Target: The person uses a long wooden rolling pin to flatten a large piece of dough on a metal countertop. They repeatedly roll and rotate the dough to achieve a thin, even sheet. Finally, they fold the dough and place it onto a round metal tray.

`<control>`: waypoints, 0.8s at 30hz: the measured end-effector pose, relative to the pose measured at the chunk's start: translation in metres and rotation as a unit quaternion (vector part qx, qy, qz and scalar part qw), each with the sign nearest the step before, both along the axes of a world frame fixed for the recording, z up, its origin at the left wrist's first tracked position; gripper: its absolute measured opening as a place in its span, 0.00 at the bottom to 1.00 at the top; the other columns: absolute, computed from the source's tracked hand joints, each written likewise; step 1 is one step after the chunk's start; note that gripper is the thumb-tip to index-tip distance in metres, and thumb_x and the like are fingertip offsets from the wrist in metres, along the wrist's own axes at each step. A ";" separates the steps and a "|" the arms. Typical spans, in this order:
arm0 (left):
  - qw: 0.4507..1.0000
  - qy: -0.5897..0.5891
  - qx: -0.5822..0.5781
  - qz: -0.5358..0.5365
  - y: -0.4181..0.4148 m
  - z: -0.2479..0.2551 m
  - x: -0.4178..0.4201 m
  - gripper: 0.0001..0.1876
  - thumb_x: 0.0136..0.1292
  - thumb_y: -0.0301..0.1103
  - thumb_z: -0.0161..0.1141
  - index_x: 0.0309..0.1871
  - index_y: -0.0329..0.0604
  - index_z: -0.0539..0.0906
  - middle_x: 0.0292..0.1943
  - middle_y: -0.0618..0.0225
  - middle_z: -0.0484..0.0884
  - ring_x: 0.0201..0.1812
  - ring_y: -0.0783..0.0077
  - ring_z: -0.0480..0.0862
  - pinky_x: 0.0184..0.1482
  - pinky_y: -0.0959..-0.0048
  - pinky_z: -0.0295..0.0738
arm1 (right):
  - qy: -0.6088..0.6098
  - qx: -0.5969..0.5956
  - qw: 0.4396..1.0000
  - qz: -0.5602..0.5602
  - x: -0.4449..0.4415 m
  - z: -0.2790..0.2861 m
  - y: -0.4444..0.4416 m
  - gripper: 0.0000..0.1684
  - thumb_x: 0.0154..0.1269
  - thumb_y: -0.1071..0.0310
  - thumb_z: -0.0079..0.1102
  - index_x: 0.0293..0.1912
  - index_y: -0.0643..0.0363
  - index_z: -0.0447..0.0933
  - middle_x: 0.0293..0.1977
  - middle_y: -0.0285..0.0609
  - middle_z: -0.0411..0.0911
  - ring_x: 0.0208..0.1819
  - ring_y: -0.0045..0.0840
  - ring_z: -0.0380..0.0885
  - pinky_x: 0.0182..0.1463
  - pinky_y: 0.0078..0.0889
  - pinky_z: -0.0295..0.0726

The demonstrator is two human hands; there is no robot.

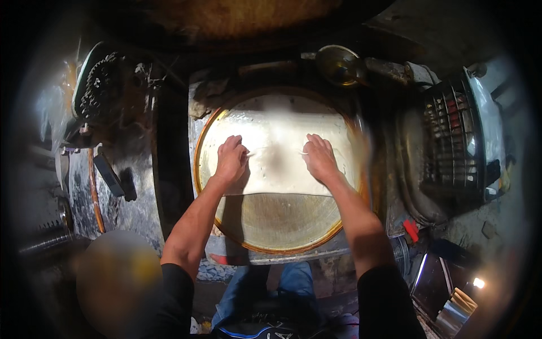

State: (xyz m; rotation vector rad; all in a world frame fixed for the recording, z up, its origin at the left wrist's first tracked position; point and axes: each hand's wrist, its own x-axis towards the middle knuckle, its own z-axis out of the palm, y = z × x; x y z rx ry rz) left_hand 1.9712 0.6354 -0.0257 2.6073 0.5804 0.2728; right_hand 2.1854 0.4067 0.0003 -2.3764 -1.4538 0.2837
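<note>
A pale, smooth sheet (277,182), which looks like dough, lies in a round shallow metal pan (288,220) with a browned rim. Its near edge runs straight across the pan, leaving bare metal on my side. My left hand (232,159) rests over the left part of the sheet, thumb and fingers pinched on a thin white fold or strip. Toward the right side, my right hand (320,156) pinches a similar white bit. A blurred patch in the view hides what is between the hands.
Beyond the pan stands a round metal bowl or ladle (338,64). A dark plastic crate (455,135) with things in it is at right. On the left are a chain and sprocket (99,82) and a metal surface (139,169). A blurred person (120,279) is at lower left.
</note>
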 end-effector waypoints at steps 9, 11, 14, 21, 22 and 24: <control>0.966 0.119 -0.188 -0.129 -0.035 0.073 -0.098 0.08 0.67 0.34 0.50 0.34 0.42 0.77 0.26 0.60 0.76 0.30 0.59 0.79 0.35 0.65 0.74 | 0.194 -0.026 0.980 -0.032 -0.078 0.046 -0.100 0.11 0.72 0.64 0.55 0.44 0.63 0.74 0.35 0.54 0.77 0.43 0.45 0.78 0.48 0.47 0.76; 0.925 0.263 -0.225 -0.160 -0.063 0.088 -0.137 0.12 0.70 0.37 0.49 0.40 0.41 0.80 0.33 0.58 0.80 0.37 0.57 0.83 0.40 0.63 0.77 | 0.216 -0.042 0.974 0.047 -0.114 0.049 -0.151 0.12 0.70 0.65 0.57 0.47 0.63 0.75 0.40 0.54 0.79 0.46 0.44 0.79 0.51 0.46 0.78; 0.927 0.153 -0.257 -0.227 -0.095 0.090 -0.166 0.11 0.60 0.30 0.65 0.42 0.41 0.76 0.48 0.54 0.82 0.50 0.47 0.81 0.53 0.57 0.76 | 0.138 0.043 0.982 0.124 -0.148 0.038 -0.197 0.18 0.66 0.65 0.63 0.52 0.63 0.77 0.49 0.53 0.80 0.55 0.43 0.78 0.61 0.44 0.76; 0.998 -0.058 -0.022 -0.020 -0.053 0.019 -0.092 0.27 0.60 0.36 0.66 0.61 0.39 0.73 0.62 0.46 0.73 0.64 0.40 0.71 0.68 0.52 0.64 | 0.082 -0.009 0.995 0.052 -0.105 0.011 -0.127 0.26 0.65 0.58 0.64 0.60 0.56 0.75 0.64 0.50 0.71 0.68 0.41 0.68 0.72 0.45 0.64; 1.000 -0.007 -0.016 0.004 -0.055 0.012 -0.066 0.31 0.62 0.41 0.65 0.66 0.40 0.71 0.69 0.47 0.67 0.71 0.41 0.62 0.72 0.50 0.56 | 0.079 -0.035 0.994 0.068 -0.103 0.008 -0.116 0.28 0.66 0.55 0.62 0.62 0.56 0.74 0.67 0.50 0.69 0.71 0.41 0.64 0.74 0.47 0.60; 0.996 0.061 0.042 0.058 -0.061 -0.008 -0.048 0.36 0.65 0.49 0.62 0.73 0.43 0.66 0.75 0.48 0.59 0.75 0.42 0.55 0.73 0.43 0.49 | 0.064 -0.065 0.992 0.086 -0.125 -0.006 -0.101 0.34 0.67 0.48 0.59 0.66 0.55 0.70 0.71 0.50 0.63 0.75 0.41 0.57 0.77 0.51 0.52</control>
